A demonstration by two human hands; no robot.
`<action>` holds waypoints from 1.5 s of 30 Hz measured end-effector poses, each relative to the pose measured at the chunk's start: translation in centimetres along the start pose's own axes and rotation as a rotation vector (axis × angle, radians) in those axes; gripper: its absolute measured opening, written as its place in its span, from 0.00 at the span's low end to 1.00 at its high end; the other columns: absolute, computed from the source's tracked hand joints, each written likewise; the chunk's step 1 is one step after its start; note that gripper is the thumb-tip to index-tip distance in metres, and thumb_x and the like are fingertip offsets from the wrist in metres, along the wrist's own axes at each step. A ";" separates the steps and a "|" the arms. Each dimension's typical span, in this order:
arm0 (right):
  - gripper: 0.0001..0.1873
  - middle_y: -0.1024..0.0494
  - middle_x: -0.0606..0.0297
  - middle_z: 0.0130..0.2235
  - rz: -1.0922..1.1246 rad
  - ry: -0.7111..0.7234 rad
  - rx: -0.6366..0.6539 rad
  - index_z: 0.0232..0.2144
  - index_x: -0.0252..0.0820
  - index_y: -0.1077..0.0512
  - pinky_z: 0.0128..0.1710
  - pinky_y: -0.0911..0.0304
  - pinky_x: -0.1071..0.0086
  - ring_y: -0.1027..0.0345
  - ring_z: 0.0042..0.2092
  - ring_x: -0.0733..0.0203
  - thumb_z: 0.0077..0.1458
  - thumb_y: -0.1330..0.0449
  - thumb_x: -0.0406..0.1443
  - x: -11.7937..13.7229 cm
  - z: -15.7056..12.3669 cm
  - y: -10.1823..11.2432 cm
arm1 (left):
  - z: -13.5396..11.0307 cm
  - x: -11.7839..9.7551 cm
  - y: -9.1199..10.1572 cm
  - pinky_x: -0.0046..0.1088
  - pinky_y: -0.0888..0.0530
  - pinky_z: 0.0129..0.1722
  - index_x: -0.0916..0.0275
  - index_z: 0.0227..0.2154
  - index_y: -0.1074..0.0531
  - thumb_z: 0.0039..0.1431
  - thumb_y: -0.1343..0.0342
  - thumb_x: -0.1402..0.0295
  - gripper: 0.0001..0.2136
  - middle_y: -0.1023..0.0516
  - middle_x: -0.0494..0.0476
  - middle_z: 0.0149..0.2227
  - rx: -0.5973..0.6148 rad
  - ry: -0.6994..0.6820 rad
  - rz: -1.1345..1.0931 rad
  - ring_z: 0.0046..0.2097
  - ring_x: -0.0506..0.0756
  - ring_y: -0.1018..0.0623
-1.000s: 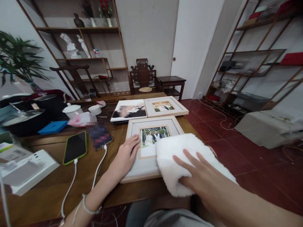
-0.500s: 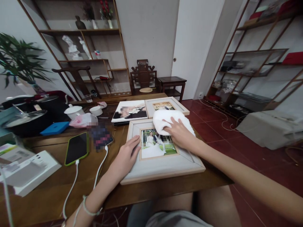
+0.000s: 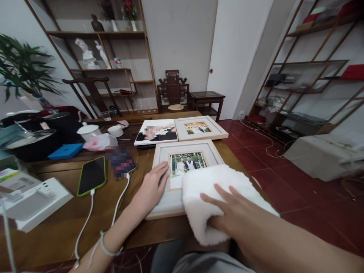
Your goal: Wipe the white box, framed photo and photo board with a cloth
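Observation:
A light wooden picture frame (image 3: 167, 208) with a pale mat and a wedding photo (image 3: 178, 165) lies face up at the table's front edge. My left hand (image 3: 152, 185) rests on its left side, with the fingers stretched out along the border. In my right hand (image 3: 239, 214) is a thick, fluffy white cloth (image 3: 212, 180), folded partly round the fingers. The cloth covers the frame's lower right part and hangs past its near edge. Behind lie a second framed photo (image 3: 214, 127) and a white-edged photo panel (image 3: 157, 131).
Left on the wooden table (image 3: 113, 242) are a green-cased phone (image 3: 92, 176), a blurred-out phone on a white cable, a white box (image 3: 42, 201), a blue box (image 3: 66, 151), a white teapot (image 3: 88, 131) and black pots (image 3: 34, 143). Red tiled floor (image 3: 301, 197) lies to the right.
My right hand has drawn the white cloth from the frame's upper right corner down towards me to its lower right. My left hand has stayed on the left side.

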State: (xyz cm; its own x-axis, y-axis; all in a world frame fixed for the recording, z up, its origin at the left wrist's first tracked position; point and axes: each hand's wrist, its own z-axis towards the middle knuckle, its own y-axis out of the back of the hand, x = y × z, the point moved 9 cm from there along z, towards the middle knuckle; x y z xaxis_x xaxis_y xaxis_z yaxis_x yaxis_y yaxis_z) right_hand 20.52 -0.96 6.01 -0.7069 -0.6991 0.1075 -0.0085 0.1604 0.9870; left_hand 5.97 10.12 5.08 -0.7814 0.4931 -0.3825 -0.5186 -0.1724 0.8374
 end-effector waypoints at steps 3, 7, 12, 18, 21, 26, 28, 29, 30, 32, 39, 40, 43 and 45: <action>0.24 0.41 0.54 0.62 -0.004 0.036 -0.001 0.45 0.45 0.27 0.50 0.49 0.32 0.52 0.60 0.28 0.43 0.42 0.28 0.8 0.9 -0.6 | 0.0 -0.2 0.0 0.42 0.34 0.57 0.70 0.47 0.28 0.61 0.56 0.68 0.17 0.28 0.67 0.53 0.006 -0.006 -0.001 0.56 0.60 0.30; 0.32 0.43 0.58 0.62 -0.011 -0.008 -0.106 0.51 0.44 0.32 0.55 0.51 0.39 0.55 0.62 0.36 0.42 0.49 0.22 -1.9 3.4 0.4 | -0.1 -0.1 0.0 0.42 0.33 0.56 0.69 0.47 0.27 0.61 0.56 0.68 0.17 0.28 0.67 0.53 0.013 -0.007 0.002 0.56 0.60 0.29; 0.34 0.43 0.56 0.62 -0.160 -0.193 -0.254 0.53 0.40 0.33 0.57 0.55 0.42 0.56 0.63 0.39 0.42 0.52 0.19 -9.0 6.7 2.3 | -0.2 -0.1 0.1 0.41 0.33 0.56 0.70 0.47 0.28 0.61 0.55 0.69 0.17 0.29 0.68 0.54 0.019 -0.003 0.003 0.57 0.60 0.30; 0.34 0.41 0.56 0.62 -0.242 -0.182 -0.223 0.52 0.40 0.32 0.54 0.53 0.39 0.55 0.62 0.36 0.43 0.53 0.18 -10.1 8.1 2.3 | -0.2 -0.2 0.4 0.41 0.33 0.56 0.69 0.47 0.27 0.61 0.55 0.69 0.16 0.28 0.67 0.53 0.002 0.004 -0.011 0.56 0.59 0.30; 0.32 0.41 0.55 0.61 -0.219 -0.113 -0.162 0.50 0.40 0.31 0.53 0.54 0.38 0.55 0.62 0.35 0.43 0.52 0.18 -7.1 6.4 1.8 | -0.2 -0.1 0.3 0.41 0.33 0.56 0.68 0.47 0.28 0.61 0.54 0.69 0.16 0.28 0.66 0.53 -0.008 0.002 -0.009 0.56 0.59 0.29; 0.29 0.40 0.57 0.61 -0.100 -0.002 -0.082 0.49 0.44 0.30 0.54 0.50 0.39 0.52 0.61 0.33 0.43 0.46 0.23 -0.8 2.1 0.5 | -0.1 0.1 0.2 0.41 0.33 0.56 0.69 0.46 0.27 0.60 0.54 0.69 0.16 0.27 0.67 0.52 -0.015 -0.003 -0.007 0.55 0.60 0.29; 0.25 0.41 0.59 0.62 -0.075 0.020 -0.094 0.46 0.48 0.28 0.53 0.49 0.37 0.51 0.60 0.31 0.44 0.43 0.26 1.0 1.0 0.0 | -0.1 0.1 0.1 0.41 0.33 0.56 0.70 0.46 0.27 0.60 0.54 0.69 0.16 0.27 0.68 0.52 -0.007 -0.009 -0.013 0.55 0.60 0.29; 0.24 0.41 0.60 0.62 -0.070 0.024 -0.106 0.45 0.49 0.27 0.53 0.49 0.36 0.51 0.60 0.30 0.44 0.43 0.27 1.5 0.6 -0.2 | 0.0 0.0 0.2 0.41 0.33 0.56 0.71 0.46 0.27 0.60 0.54 0.69 0.16 0.27 0.68 0.52 -0.006 -0.013 -0.017 0.55 0.60 0.29; 0.24 0.41 0.61 0.62 -0.070 0.024 -0.119 0.45 0.50 0.27 0.52 0.49 0.35 0.51 0.60 0.29 0.44 0.42 0.27 1.7 0.5 -0.4 | 0.0 0.0 0.2 0.41 0.33 0.56 0.70 0.46 0.27 0.60 0.54 0.69 0.16 0.27 0.68 0.52 -0.005 -0.017 -0.019 0.55 0.60 0.29; 0.25 0.42 0.60 0.62 -0.083 0.008 -0.143 0.46 0.48 0.27 0.53 0.49 0.37 0.52 0.60 0.31 0.44 0.43 0.26 1.3 0.5 -0.5 | 0.0 -0.1 0.3 0.43 0.33 0.56 0.69 0.46 0.27 0.60 0.54 0.69 0.16 0.27 0.67 0.52 -0.005 -0.026 -0.021 0.55 0.61 0.29; 0.32 0.40 0.57 0.61 -0.226 -0.187 -0.252 0.50 0.41 0.31 0.56 0.53 0.43 0.53 0.62 0.40 0.43 0.50 0.19 -6.8 4.1 1.6 | 0.0 -0.2 0.4 0.43 0.33 0.56 0.65 0.46 0.27 0.60 0.53 0.68 0.15 0.27 0.63 0.52 -0.008 -0.041 -0.020 0.55 0.60 0.29; 0.32 0.41 0.57 0.61 -0.244 -0.213 -0.269 0.51 0.41 0.32 0.56 0.52 0.45 0.53 0.62 0.41 0.43 0.50 0.20 -8.0 4.8 2.0 | 0.0 -0.2 0.5 0.43 0.33 0.55 0.65 0.46 0.27 0.60 0.53 0.68 0.15 0.27 0.63 0.52 -0.009 -0.042 -0.019 0.55 0.60 0.29; 0.33 0.40 0.56 0.61 -0.274 -0.273 -0.308 0.54 0.39 0.34 0.54 0.50 0.46 0.52 0.61 0.42 0.44 0.51 0.20 -10.8 6.8 2.8 | 0.0 -0.2 0.6 0.42 0.32 0.55 0.64 0.46 0.27 0.60 0.53 0.68 0.15 0.27 0.63 0.52 -0.010 -0.043 -0.016 0.55 0.59 0.29; 0.32 0.39 0.56 0.61 -0.287 -0.287 -0.319 0.53 0.39 0.33 0.54 0.51 0.44 0.53 0.61 0.40 0.45 0.52 0.19 -11.5 7.6 3.0 | 0.0 -0.3 0.6 0.42 0.32 0.55 0.65 0.46 0.27 0.60 0.53 0.68 0.15 0.27 0.63 0.52 -0.011 -0.043 -0.014 0.55 0.59 0.29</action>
State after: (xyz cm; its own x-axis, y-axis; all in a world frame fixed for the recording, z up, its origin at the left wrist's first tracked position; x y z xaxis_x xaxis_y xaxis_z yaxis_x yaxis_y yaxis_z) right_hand 23.20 12.86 6.81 -0.8738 -0.4573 -0.1655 -0.0456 -0.2618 0.9640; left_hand 5.85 9.91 5.72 -0.7583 0.5320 -0.3768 -0.5335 -0.1743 0.8277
